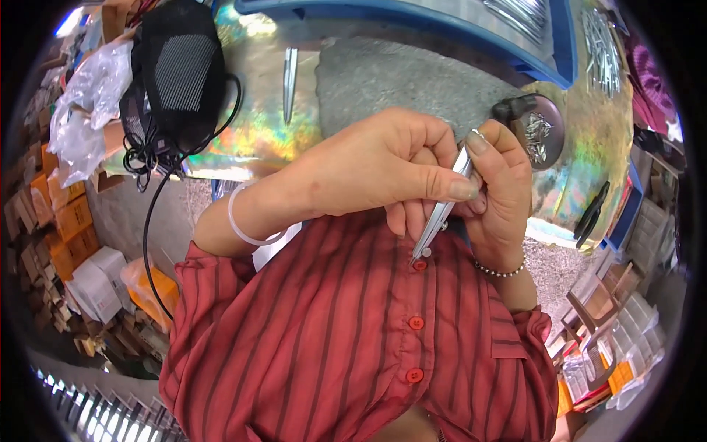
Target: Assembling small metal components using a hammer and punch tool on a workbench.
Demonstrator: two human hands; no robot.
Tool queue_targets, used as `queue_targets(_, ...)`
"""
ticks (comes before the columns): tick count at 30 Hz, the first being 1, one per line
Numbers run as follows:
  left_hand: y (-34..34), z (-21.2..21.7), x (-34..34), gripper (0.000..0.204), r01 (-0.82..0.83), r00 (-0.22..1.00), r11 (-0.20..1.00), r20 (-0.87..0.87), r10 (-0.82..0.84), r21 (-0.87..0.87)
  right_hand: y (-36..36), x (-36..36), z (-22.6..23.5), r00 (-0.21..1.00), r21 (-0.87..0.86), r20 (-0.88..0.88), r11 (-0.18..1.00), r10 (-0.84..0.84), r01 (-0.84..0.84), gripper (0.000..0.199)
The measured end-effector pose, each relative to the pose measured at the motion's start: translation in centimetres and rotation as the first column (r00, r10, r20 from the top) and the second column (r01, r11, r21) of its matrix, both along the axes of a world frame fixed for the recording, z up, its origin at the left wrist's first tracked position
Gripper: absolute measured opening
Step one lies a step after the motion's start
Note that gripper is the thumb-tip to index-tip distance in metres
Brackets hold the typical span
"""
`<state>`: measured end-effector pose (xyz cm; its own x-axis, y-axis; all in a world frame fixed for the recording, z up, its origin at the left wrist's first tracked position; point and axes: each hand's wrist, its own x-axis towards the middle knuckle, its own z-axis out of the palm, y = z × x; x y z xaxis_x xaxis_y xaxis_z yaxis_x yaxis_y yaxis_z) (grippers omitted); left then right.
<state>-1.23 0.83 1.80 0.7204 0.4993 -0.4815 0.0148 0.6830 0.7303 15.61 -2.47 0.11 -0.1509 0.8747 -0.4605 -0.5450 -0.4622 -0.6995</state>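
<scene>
Two hands: left hand (pixel 412 166) and right hand (pixel 504 180) both pinch one slim silver tool (pixel 436 217) between fingertips.
Silver tool: three o'clock of the view's centre, slanting, its narrow end toward seven, close over the striped shirt (pixel 346 317).
Slip risk: the metal looks smooth, so a slackened pinch could drop it down the shirt.
Knob risk: the small knob (pixel 426 253) near its lower end might fall if unscrewed too far.
Spill risk: a sweep of the right knuckles toward one o'clock could knock the dish.
Round dish (pixel 557 121): two o'clock, holding small silver parts (pixel 539 136).
Blue tray (pixel 442 26): eleven to two o'clock, slender silver pieces (pixel 519 18) lying in it at one.
Orange cartons (pixel 72 221): nine o'clock, contents hidden.
</scene>
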Motion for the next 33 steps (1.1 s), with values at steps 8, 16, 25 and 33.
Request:
queue_targets(8,-1.0,-0.6,-2.3,0.021,-0.103,0.995,0.994,-0.012,0.102,-0.033,0.4,-2.5,-0.3,0.998,-0.053,0.022,0.997,0.053,-0.051,0.014)
queue_targets(16,-0.5,-1.4,-2.4,0.03,-0.061,0.998,0.995,-0.003,0.061,-0.08,0.1,-2.7,-0.6,0.995,-0.048,0.093,0.998,0.041,-0.037,0.016)
queue_targets(25,-0.3,-2.1,-1.8,0.029,0.021,1.0,0.992,0.019,-0.018,-0.128,-0.5,-2.3,-0.8,0.992,-0.061,0.126,0.998,0.027,-0.019,0.017)
queue_targets(33,-0.8,-2.1,-1.7,0.026,-0.018,0.999,0.983,0.03,0.024,-0.185,-0.5,-2.1,-0.9,0.992,-0.051,0.103,0.997,0.067,-0.062,0.017)
